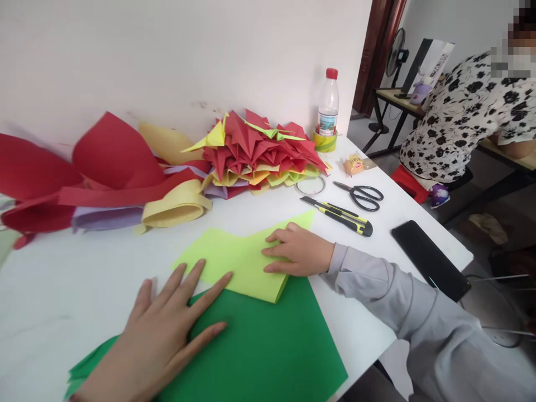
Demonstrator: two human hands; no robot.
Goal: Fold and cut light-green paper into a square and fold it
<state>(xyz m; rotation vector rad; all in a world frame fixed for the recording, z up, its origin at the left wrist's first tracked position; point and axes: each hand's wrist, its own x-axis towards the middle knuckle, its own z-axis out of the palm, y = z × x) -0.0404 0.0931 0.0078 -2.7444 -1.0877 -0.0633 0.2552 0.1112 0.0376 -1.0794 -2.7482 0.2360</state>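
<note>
Yellow-green paper (pixel 240 259), folded, mid-frame, lying partly over dark green paper (pixel 272 340) on white table (pixel 37 296). Left hand (pixel 161 332), lower left of centre: palm down, fingers spread, fingertips at the yellow-green paper's lower left edge, rest of hand over the dark green paper. Right hand (pixel 304 249), just right of centre: fingers apart, slightly bent, resting on top of the yellow-green paper's right part. Right of centre, near the right hand: 1 utility knife (pixel 345 219), with black-handled scissors (pixel 366 196) just above it; black smartphone (pixel 429 259) farther right. Upper centre: cluster of red folded paper (pixel 259 148). Left: red paper petals (pixel 117 153). Red-capped plastic bottle (pixel 329 103) at a yellow-green tape roll (pixel 325 143), upper right of centre. Upper right: 1 other person in floral shirt (pixel 464 114).
</note>
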